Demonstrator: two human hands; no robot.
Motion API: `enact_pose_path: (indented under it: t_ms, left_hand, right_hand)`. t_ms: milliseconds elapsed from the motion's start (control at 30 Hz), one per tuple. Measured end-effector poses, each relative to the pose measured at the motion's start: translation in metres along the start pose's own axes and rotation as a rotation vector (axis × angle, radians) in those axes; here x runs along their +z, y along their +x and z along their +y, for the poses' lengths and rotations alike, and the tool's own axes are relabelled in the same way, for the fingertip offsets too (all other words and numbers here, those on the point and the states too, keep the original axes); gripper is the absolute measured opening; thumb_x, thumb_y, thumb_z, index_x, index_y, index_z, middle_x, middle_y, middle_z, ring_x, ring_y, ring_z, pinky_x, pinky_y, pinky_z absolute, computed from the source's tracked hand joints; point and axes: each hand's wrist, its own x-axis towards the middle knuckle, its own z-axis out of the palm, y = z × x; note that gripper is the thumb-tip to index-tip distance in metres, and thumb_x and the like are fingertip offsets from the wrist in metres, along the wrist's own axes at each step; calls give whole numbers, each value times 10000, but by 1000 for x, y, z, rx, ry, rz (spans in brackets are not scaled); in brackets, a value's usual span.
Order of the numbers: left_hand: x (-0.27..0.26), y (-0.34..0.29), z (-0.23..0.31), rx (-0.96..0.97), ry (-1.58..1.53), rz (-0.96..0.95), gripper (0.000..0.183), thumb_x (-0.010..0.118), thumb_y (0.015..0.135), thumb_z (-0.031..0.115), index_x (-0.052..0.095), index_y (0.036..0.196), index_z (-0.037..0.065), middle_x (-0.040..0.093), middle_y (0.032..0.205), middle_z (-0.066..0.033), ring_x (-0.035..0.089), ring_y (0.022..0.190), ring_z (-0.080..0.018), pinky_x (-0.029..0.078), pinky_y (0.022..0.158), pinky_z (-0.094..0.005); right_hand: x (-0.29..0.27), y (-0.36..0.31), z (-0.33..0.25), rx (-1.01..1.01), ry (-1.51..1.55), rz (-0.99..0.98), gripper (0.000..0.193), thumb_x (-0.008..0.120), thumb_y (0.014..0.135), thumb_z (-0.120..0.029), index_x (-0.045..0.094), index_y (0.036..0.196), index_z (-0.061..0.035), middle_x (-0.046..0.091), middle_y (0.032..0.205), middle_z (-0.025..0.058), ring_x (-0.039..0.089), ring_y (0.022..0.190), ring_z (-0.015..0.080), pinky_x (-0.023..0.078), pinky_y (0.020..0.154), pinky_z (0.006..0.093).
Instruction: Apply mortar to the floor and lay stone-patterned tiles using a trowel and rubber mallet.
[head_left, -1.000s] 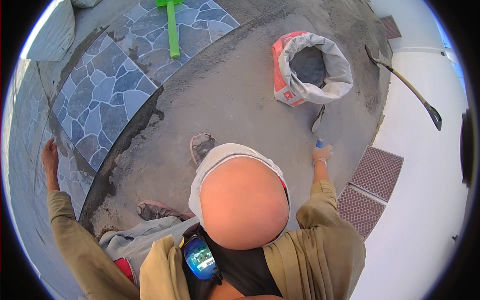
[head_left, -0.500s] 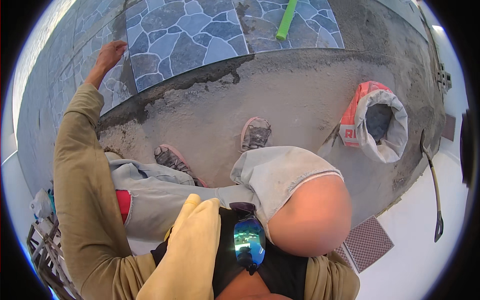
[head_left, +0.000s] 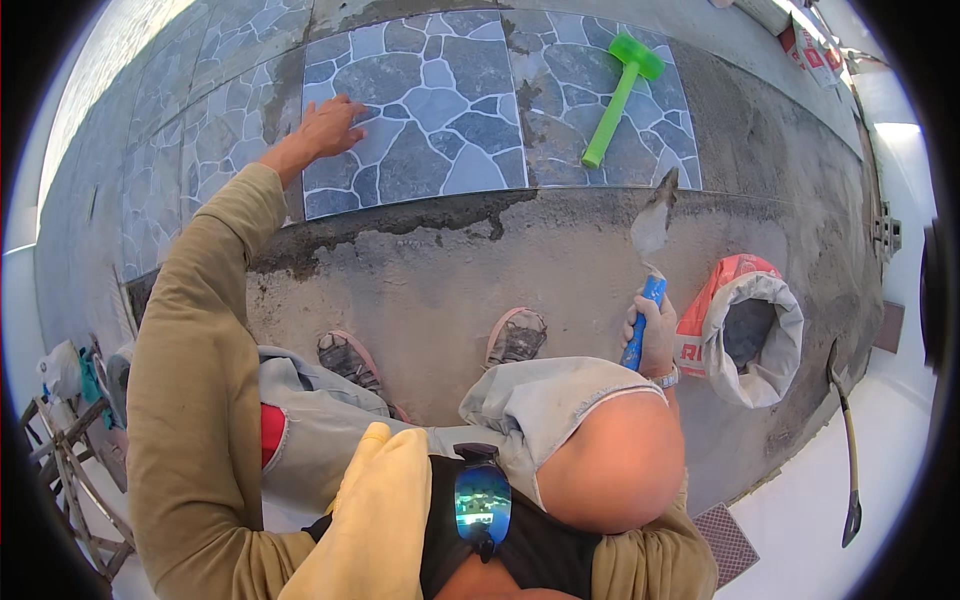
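Note:
My left hand reaches out over the left part of a stone-patterned floor tile, its fingers spread and empty. Whether the fingertips touch the tile cannot be made out. My right hand grips the blue handle of a pointed trowel beside my bent knee. Its grey-smeared blade points away from me, the tip close to the edge of the neighbouring tile. On that tile lies a green mallet, head toward the far side.
An open red-and-white bag with grey powder stands right of my right hand. Bare cement floor lies around my shoes. A long-handled tool leans at the right. Wooden frame stands at the far left.
My left hand has moved right, from beside the tile's left edge to over it. My right hand has come into sight with the trowel. The view has tilted, showing the mallet's head.

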Motion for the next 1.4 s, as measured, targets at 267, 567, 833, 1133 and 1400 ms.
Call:
enact_pose_path:
  t_ms: [267, 567, 833, 1133, 1400]
  left_hand:
    - [-19, 164, 94, 142, -46, 265, 447, 612, 963, 278, 574, 1389, 149, 518, 1358, -153, 524, 1276, -380, 373, 1060, -611]
    - [-44, 215, 92, 164, 133, -36, 517, 608, 970, 348, 527, 1445, 162, 447, 1492, -161, 539, 1299, -389, 378, 1091, -636]
    - [0, 51, -5, 208, -64, 74, 505, 686, 921, 222, 573, 1400, 108, 576, 1378, -128, 555, 1281, -339, 370, 1086, -564]
    - [7, -22, -70, 88, -91, 9, 570, 714, 905, 278, 550, 1431, 134, 562, 1398, -146, 545, 1292, -344, 358, 1072, -603]
    - [9, -28, -24, -3, 42, -137, 853, 762, 866, 348, 322, 1577, 178, 343, 1579, -268, 419, 1420, -410, 248, 1154, -678]
  right_hand:
    - [38, 5, 27, -14, -15, -60, 206, 629, 900, -144, 552, 1053, -30, 564, 692, 38, 531, 457, 106, 438, 392, 269]
    - [-32, 82, -100, -120, -218, 191, 215, 633, 940, -241, 551, 1001, -52, 582, 770, 27, 581, 563, 102, 496, 456, 276]
    - [-148, 289, -139, -153, -706, 371, 283, 658, 890, -236, 599, 806, 28, 641, 701, 114, 673, 592, 222, 543, 463, 354]
    - [-119, 324, -165, -141, 15, 275, 210, 724, 864, -90, 618, 1001, 29, 640, 750, 130, 636, 545, 206, 528, 443, 330]
    - [-138, 288, -191, -145, 38, 181, 209, 697, 927, -180, 596, 1044, -39, 624, 818, 68, 609, 581, 142, 506, 432, 289]
